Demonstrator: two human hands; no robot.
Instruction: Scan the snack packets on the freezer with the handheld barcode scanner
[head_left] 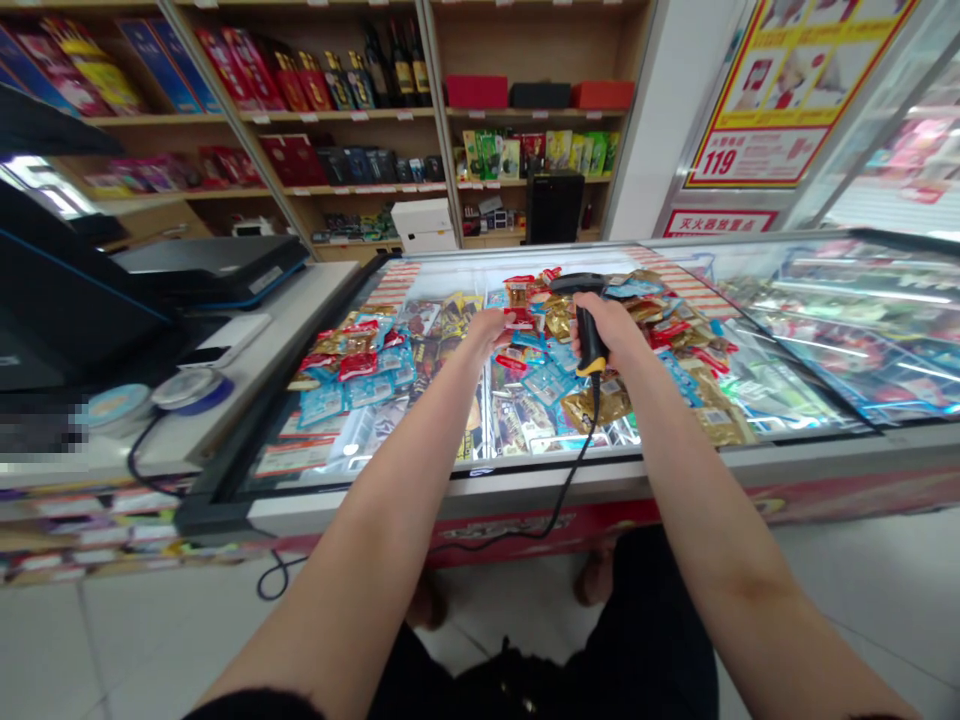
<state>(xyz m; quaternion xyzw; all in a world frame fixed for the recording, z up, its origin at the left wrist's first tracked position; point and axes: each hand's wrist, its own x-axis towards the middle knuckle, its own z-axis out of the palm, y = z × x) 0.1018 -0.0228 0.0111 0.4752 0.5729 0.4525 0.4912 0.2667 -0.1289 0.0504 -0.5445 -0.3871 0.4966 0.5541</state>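
Observation:
My right hand (604, 325) is wrapped round the handle of a black and yellow barcode scanner (592, 350), whose head lies above the heap of packets. Its cord runs down over the front edge of the glass-topped freezer. To the left, my left hand (489, 328) pinches the edge of a red snack packet (523, 320); most of its fingers are hidden behind the thumb. Around both hands lie many small packets in blue, red and gold, such as a gold packet (596, 405). A second pile of blue and red packets (360, 365) lies to the left.
The packets rest on a freezer (420, 480) with its glass top. At left, a counter (289, 330) carries a black scale (217, 265), a phone (204, 356) and round lidded tubs. Behind stand shelves with bottles and boxes. The scanner's cord (566, 490) hangs near my legs.

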